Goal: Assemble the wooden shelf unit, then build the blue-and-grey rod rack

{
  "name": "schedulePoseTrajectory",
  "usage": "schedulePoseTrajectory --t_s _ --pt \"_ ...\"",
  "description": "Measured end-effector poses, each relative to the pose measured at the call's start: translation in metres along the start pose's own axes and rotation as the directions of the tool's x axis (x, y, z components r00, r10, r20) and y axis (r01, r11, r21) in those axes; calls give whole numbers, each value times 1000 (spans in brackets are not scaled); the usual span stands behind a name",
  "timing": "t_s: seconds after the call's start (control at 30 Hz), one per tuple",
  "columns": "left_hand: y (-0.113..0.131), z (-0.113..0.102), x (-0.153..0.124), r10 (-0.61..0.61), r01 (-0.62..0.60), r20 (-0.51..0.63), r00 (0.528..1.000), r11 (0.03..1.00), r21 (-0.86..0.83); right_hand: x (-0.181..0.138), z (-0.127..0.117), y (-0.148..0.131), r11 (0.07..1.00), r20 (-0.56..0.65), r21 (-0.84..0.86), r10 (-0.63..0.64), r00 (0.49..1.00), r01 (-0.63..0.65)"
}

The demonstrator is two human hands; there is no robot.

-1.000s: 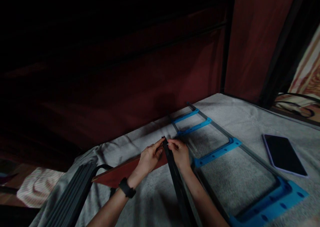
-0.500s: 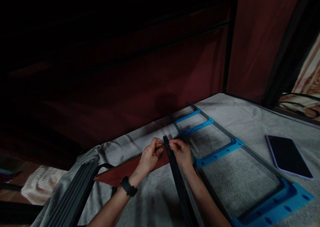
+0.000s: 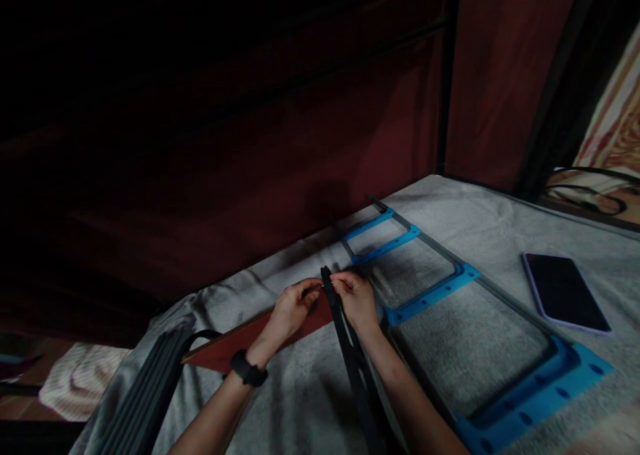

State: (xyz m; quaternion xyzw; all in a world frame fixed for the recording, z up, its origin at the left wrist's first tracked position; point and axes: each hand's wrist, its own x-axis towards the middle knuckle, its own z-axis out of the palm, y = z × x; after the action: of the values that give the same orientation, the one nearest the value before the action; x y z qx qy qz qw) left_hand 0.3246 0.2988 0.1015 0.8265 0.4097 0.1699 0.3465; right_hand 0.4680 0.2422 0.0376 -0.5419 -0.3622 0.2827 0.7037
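Both hands meet at the far end of a long black bar [image 3: 347, 355] that slants away from me. My left hand [image 3: 294, 309], with a black watch on its wrist, pinches at the bar's left side; what is between its fingers is too small and dark to name. On the right side of the bar end, my right hand [image 3: 356, 298] is closed, thumb and fingertips pressed together at a tiny pale, thin piece. A reddish-brown board [image 3: 233, 345] lies beneath and left of the hands.
Right of the bar lies a ladder-like frame with grey rails [image 3: 515, 308] and blue crosspieces [image 3: 435, 295]. Farther right is a phone [image 3: 567, 291] in a purple case. Dark grey bars [image 3: 143, 388] are bundled at left. Grey cloth [image 3: 480, 208] reaches a dark red panel [image 3: 280, 168] behind.
The view has shifted slightly, so everything sits a little higher and farther left. My right fingertips are closer to the bar end. Both hands stay pinched there.
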Motion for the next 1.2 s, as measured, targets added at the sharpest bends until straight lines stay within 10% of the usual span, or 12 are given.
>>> schedulePoseTrajectory --t_s 0.93,1.2 --pt "6 1 -4 131 -131 11 991 978 162 -7 10 3 995 -7 63 76 997 -75" --pt "5 2 -6 127 -128 15 992 974 188 -9 3 3 967 91 -254 46 995 -22"
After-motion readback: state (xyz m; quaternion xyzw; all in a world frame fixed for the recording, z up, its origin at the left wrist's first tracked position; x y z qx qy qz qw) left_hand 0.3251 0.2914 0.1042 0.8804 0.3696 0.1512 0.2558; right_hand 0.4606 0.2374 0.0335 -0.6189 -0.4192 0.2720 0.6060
